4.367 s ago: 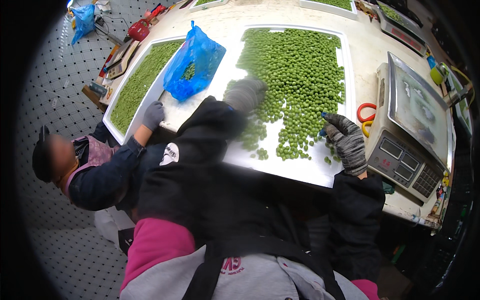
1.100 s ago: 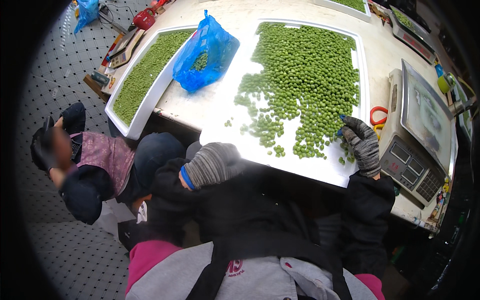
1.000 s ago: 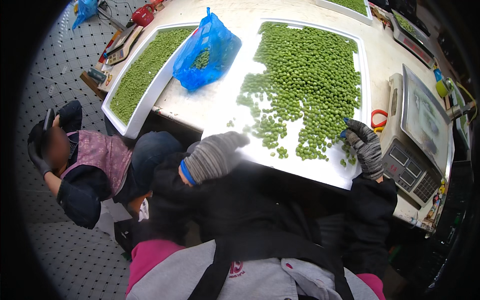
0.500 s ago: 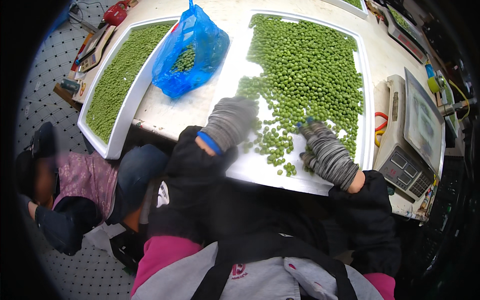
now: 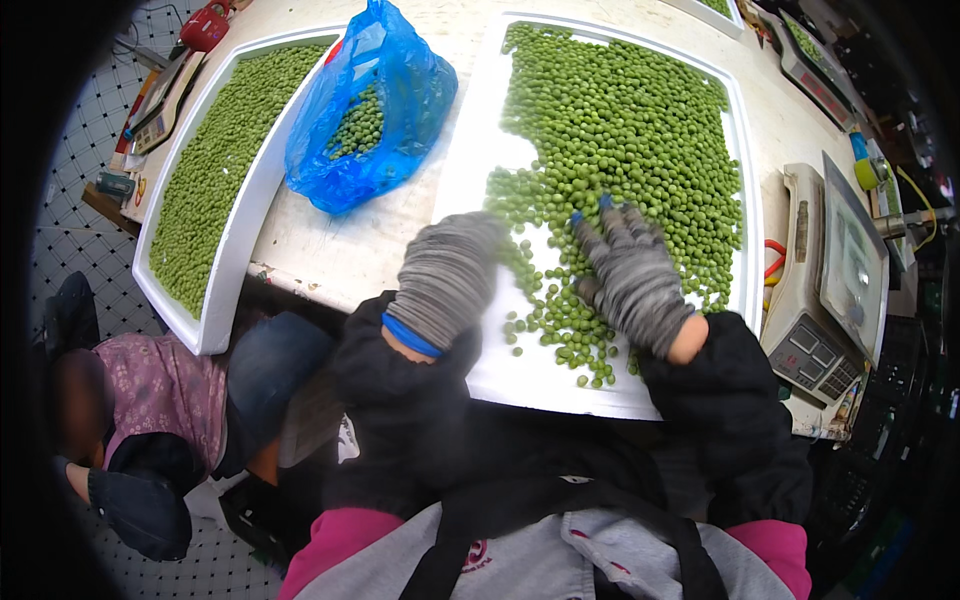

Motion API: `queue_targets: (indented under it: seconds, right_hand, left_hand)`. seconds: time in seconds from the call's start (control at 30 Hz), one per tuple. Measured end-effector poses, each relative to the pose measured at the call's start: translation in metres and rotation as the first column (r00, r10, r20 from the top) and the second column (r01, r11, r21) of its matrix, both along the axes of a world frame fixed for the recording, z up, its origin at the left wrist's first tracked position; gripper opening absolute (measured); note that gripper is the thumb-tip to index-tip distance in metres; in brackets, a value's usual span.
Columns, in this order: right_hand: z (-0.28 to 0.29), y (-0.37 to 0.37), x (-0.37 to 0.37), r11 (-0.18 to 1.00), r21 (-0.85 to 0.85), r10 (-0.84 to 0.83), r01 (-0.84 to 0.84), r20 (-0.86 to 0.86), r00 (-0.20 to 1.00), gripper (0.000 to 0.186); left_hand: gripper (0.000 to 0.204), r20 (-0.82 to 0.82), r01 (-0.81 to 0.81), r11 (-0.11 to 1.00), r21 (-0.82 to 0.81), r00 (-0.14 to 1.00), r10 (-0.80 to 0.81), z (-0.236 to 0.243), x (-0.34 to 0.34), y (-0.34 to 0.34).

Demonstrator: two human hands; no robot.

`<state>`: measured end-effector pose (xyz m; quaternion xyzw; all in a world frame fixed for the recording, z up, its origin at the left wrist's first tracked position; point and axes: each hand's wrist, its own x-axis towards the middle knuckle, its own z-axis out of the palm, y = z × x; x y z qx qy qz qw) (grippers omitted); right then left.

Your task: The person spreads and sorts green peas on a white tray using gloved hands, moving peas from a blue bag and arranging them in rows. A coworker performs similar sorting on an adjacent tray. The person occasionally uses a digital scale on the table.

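Note:
A white foam tray [image 5: 748,200] in front of me holds a wide layer of green peas [image 5: 620,120]. My right hand [image 5: 632,275], in a grey striped knit glove with blue fingertips, lies over the peas with its fingers stretched out and apart. At the tray's left side is my left hand [image 5: 450,270], gloved alike with a blue cuff; motion smears its fingers, so whether it holds anything cannot be made out. Loose peas are scattered between the two hands on the tray's bare near part.
A blue plastic bag [image 5: 375,120] with peas inside stands left of the tray. Beyond it is a second pea-filled foam tray [image 5: 222,310]. A weighing scale [image 5: 815,330] stands at the right, with red-handled scissors [image 5: 775,258] beside it. Another person [image 5: 165,400] crouches at lower left.
My right hand has moved slightly up and left, its fingers farther into the peas. My left hand has shifted a little down and left. Loose peas near the front have spread.

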<state>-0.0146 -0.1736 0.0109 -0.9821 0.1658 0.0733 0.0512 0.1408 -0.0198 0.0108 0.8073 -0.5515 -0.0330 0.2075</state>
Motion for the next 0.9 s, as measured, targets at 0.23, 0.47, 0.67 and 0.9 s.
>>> queue_targets:
  seconds: [0.23, 0.47, 0.67, 0.9]
  right_hand:
    - [0.042, -0.018, 0.022, 0.811, 0.585, 0.057, -0.012, -0.057, 0.997, 0.024]
    - [-0.011, -0.046, 0.129, 0.972, 0.139, 0.184, -0.187, 0.037, 0.982, 0.012]
    - [-0.015, -0.037, 0.145, 0.953, -0.083, 0.28, -0.291, -0.119, 0.953, 0.01]
    - [-0.012, -0.015, 0.142, 0.929, -0.218, 0.298, -0.299, -0.037, 0.954, 0.01]
  left_hand:
    - [0.02, -0.006, 0.117, 0.986, -0.116, 0.993, -0.119, 0.011, -0.016, 0.014]
    - [0.014, -0.049, 0.292, 0.954, -0.06, 0.954, -0.295, 0.007, -0.064, -0.006]
    - [0.014, -0.142, 0.339, 0.939, -0.065, 0.928, -0.345, -0.005, -0.068, -0.006]
    - [0.016, -0.159, 0.35, 0.923, -0.157, 0.914, -0.374, -0.009, -0.072, -0.006]
